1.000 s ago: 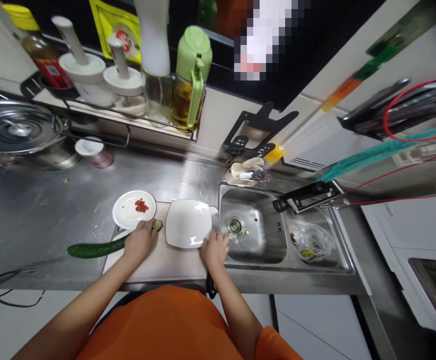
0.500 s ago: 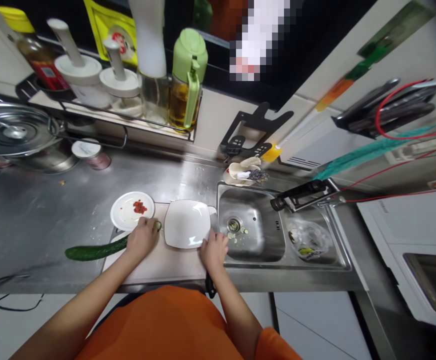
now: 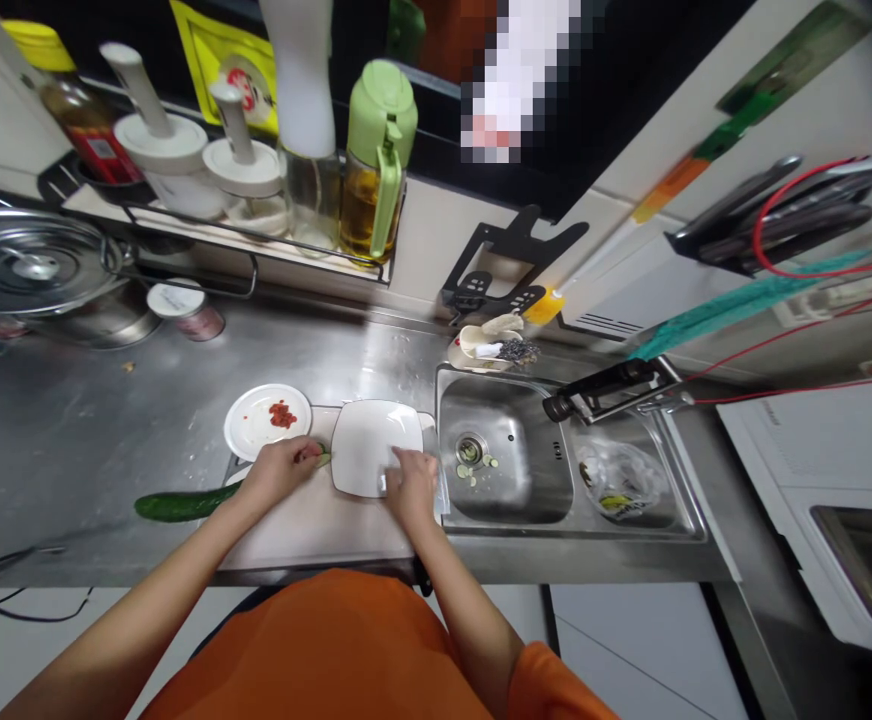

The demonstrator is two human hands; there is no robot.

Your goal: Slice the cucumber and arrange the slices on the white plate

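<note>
My left hand is closed in a pinch on a small cucumber piece, just left of the white squarish plate. Under that forearm, the long green cucumber lies with its right end hidden. Over the plate's lower right edge is my right hand, fingers apart and stretched toward the plate's middle, with nothing visible in them. Beside it a knife blade lies flat, and the dark handle shows at the counter's front edge. Both plate and knife are on a pale cutting board.
A round white plate with chopped red bits stands behind my left hand. On the right is a steel sink with cucumber slices near its drain and a clear plastic bag. Jars and an oil bottle line the back shelf.
My right hand has shifted left and up from the plate's edge, over the plate, uncovering the knife blade. My left hand has come off the long cucumber and now pinches the small piece.
</note>
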